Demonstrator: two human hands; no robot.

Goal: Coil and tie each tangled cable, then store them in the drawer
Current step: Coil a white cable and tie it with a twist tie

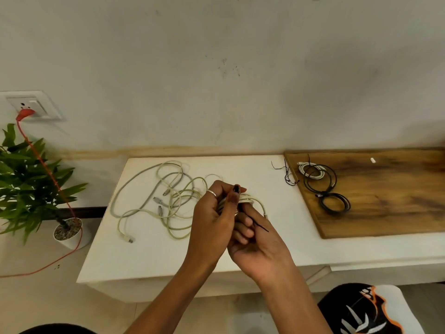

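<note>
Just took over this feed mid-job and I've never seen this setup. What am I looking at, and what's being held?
There is no machine here: one camera worn on a person's head looks down at their bare hands. The left hand and right hand together grip a pale coiled cable, and a thin black tie sticks out by the right fingers. On the white table lies a tangle of pale cables. On the wooden board rest coiled cables.
</note>
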